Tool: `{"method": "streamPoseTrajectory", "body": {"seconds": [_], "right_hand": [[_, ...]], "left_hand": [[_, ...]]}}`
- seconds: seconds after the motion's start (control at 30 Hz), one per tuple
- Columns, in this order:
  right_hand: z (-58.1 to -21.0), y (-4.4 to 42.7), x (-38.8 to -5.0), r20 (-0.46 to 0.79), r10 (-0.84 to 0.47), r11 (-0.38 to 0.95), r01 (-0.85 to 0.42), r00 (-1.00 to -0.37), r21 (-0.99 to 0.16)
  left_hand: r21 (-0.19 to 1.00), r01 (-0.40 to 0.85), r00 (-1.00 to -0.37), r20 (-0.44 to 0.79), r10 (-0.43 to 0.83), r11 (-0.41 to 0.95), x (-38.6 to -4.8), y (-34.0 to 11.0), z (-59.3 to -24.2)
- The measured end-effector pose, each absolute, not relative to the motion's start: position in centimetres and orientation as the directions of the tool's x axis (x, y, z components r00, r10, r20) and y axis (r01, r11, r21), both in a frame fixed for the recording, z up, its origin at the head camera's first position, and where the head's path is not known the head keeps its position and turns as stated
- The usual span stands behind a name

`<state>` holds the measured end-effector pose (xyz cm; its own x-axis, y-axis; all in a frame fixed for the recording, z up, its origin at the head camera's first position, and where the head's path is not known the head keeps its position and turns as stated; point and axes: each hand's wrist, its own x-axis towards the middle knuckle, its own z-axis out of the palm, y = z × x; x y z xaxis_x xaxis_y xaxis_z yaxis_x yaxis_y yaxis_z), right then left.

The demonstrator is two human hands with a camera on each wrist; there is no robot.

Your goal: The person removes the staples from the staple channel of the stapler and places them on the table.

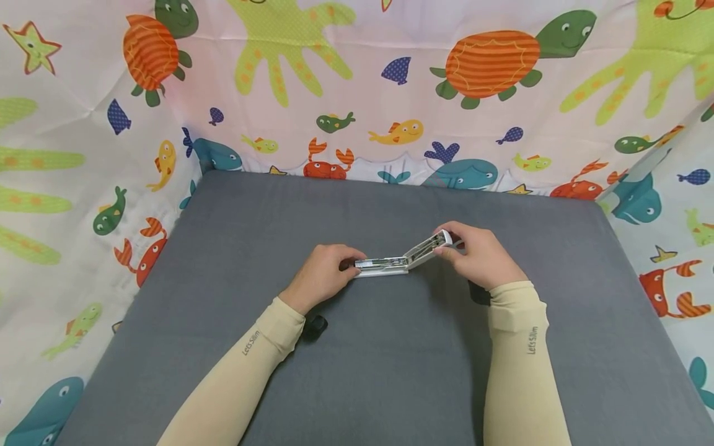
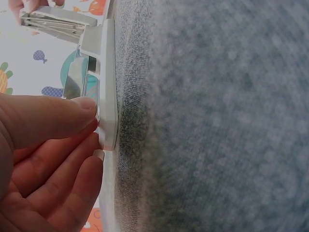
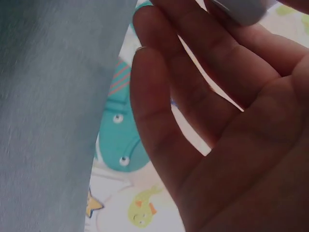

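A white stapler (image 1: 382, 266) is spread wide on the grey surface, its base lying flat and its top cover (image 1: 426, 248) tilted up to the right. My left hand (image 1: 326, 275) pinches the base's left end between thumb and fingers; in the left wrist view the thumb (image 2: 58, 116) lies beside the metal staple channel (image 2: 79, 79). With thumb and fingers my right hand (image 1: 481, 255) grips the raised end of the cover. Only the rounded tip of the cover (image 3: 246, 9) shows in the right wrist view, above the loosely bent lower fingers.
Grey cloth (image 1: 357, 371) covers the tabletop. Fabric walls (image 1: 362, 80) printed with sea animals stand along the back and both sides. A black wrist device (image 1: 315, 328) sits under the left wrist, and another dark one (image 1: 478, 292) beside the right wrist.
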<state>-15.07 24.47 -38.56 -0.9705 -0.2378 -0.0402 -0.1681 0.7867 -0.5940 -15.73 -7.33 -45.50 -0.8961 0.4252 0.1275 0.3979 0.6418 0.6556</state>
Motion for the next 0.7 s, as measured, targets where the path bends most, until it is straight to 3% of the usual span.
{"method": "streamPoseTrajectory", "body": {"seconds": [0.7], "right_hand": [[-39.54, 25.54, -15.41, -0.122, -0.174, 0.842, -0.084, -0.977, -0.533]], "left_hand": [[0.647, 0.404, -0.893, 0.125, 0.433, 0.647, -15.82, -7.37, -45.79]]}}
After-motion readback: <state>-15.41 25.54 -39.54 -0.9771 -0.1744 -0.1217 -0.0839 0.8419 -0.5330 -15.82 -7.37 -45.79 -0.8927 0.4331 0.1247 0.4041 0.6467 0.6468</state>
